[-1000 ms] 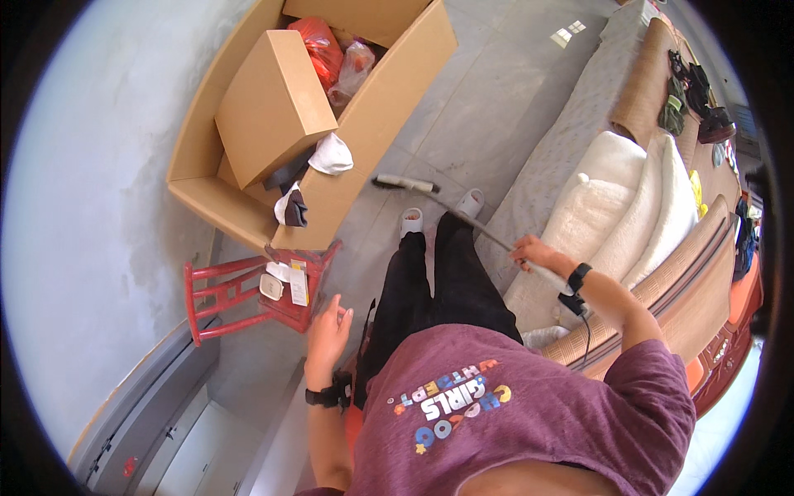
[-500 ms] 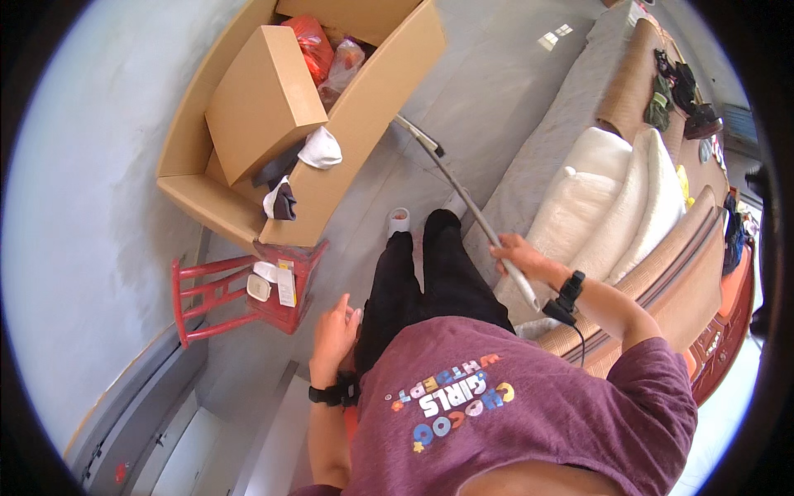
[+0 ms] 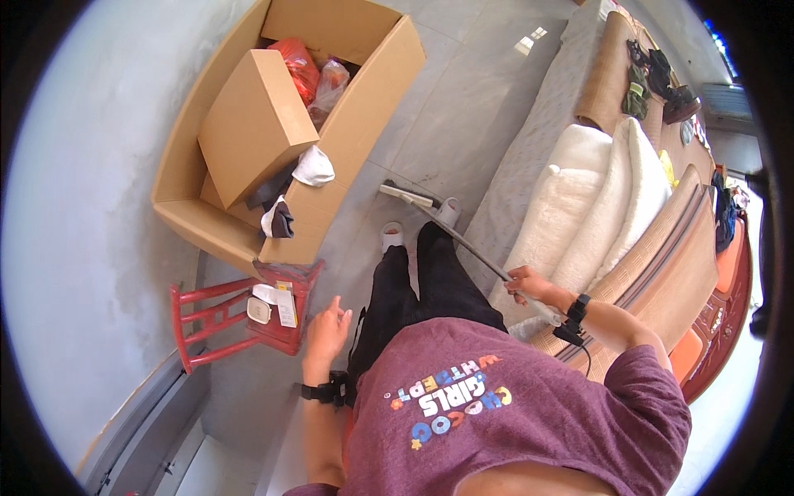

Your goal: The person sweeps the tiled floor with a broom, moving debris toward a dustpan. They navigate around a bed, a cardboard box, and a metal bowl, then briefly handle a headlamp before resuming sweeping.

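Broom [image 3: 473,249], slim, grey and white, is clamped in right fingers [image 3: 519,279], left fingers [image 3: 334,307] apart.

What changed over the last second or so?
The broom head has come back toward the slippers since half a second ago, when it was farther out; it's near its position of a second ago. Nothing grabbed or released: the right hand keeps the broom handle, the left hand stays empty. Cardboard box and red chair unmoved.
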`<state>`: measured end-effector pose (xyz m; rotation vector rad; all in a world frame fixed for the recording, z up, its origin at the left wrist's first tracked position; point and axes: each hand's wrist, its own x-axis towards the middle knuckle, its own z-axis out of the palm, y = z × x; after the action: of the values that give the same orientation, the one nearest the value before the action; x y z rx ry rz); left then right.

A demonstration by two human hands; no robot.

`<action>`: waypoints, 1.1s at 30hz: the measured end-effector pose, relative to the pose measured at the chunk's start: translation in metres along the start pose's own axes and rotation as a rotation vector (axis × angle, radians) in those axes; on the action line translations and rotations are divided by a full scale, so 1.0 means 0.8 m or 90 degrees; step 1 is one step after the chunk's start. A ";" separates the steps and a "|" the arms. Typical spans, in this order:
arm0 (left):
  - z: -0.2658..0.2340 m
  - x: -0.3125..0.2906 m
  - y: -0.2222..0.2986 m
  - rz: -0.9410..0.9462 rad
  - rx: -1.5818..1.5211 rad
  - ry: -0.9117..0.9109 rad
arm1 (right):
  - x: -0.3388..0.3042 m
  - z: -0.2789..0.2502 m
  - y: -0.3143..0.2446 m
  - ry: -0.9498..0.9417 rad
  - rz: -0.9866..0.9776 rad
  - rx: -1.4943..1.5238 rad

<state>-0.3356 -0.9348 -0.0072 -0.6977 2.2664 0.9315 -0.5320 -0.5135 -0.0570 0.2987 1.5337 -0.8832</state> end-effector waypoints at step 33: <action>-0.059 0.335 0.184 0.245 -0.144 -0.477 | -0.257 0.122 -0.036 0.205 0.123 0.388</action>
<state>-0.6315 -0.9436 -0.0975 0.0391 1.6483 1.3652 -0.4405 -0.5357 0.1521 1.0545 1.4588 -1.1722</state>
